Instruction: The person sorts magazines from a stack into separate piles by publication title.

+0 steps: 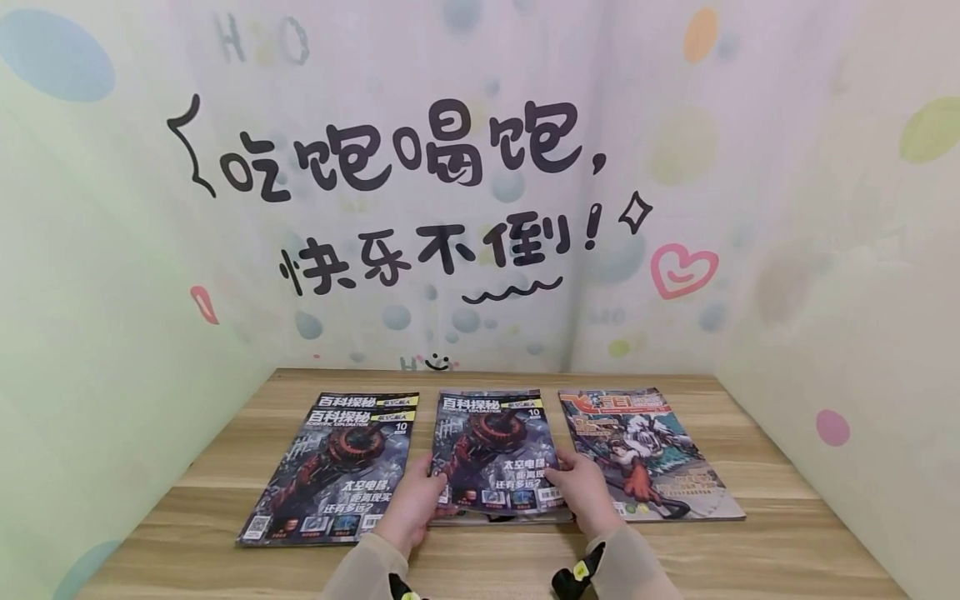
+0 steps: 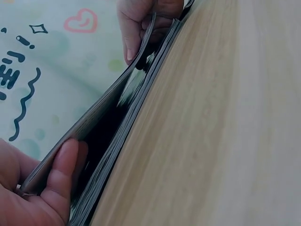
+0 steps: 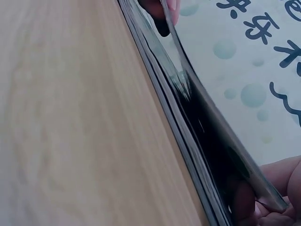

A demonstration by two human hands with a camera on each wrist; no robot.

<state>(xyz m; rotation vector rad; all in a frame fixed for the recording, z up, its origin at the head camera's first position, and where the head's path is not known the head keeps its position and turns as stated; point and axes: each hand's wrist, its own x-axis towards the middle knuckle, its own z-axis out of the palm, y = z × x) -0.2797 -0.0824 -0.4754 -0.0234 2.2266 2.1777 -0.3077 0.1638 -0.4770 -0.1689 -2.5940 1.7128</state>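
Observation:
Both hands hold a dark-covered magazine (image 1: 487, 446) by its left and right edges, in the middle of the table. My left hand (image 1: 416, 500) pinches the left edge, thumb on the cover and fingers underneath; my right hand (image 1: 588, 492) pinches the opposite edge. In the left wrist view the held magazine (image 2: 94, 110) is raised at its near side over a stack of magazines (image 2: 122, 141), leaving a dark wedge-shaped gap. The right wrist view shows the same gap above the stacked edges (image 3: 169, 110). Most of the lower stack's covers are hidden.
Left of the hands lie overlapping magazines (image 1: 330, 475) with the same dark cover. A magazine with an orange title and a comic-style figure (image 1: 645, 458) lies on the right. The wooden table (image 1: 495, 567) meets a printed curtain wall (image 1: 465, 333) at the back.

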